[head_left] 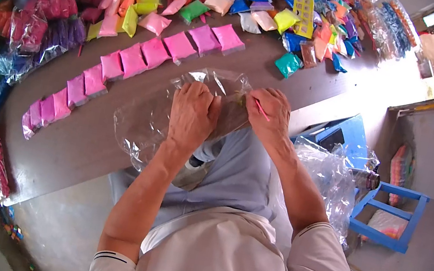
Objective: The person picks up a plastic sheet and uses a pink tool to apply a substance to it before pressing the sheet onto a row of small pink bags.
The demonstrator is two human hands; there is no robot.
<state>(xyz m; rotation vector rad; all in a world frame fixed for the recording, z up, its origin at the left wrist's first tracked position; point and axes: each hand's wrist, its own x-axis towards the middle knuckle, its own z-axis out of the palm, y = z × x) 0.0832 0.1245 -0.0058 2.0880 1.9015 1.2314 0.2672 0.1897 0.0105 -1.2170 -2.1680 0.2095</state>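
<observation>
A large clear plastic bag [140, 125] is stretched between my two hands, above the table's near edge and my lap. My left hand [195, 109] is closed on its upper edge, with the knuckles up. At the bag's right end, the fingers of my right hand [268, 113] pinch the plastic. A thin pink stick [261, 110] pokes out from under these fingers; what it belongs to is hidden. Beyond the bag, small pink packets [154, 53] lie in a curved row on the dark table [82, 141], their shades running from pink to purple-pink.
Loose colourful packets [217, 2] are heaped at the back. Bundles of bagged packets [53, 8] are piled along the left. To my right are more clear bags [323, 174], a blue box [347, 135] and a blue frame [411, 222], possibly a stool.
</observation>
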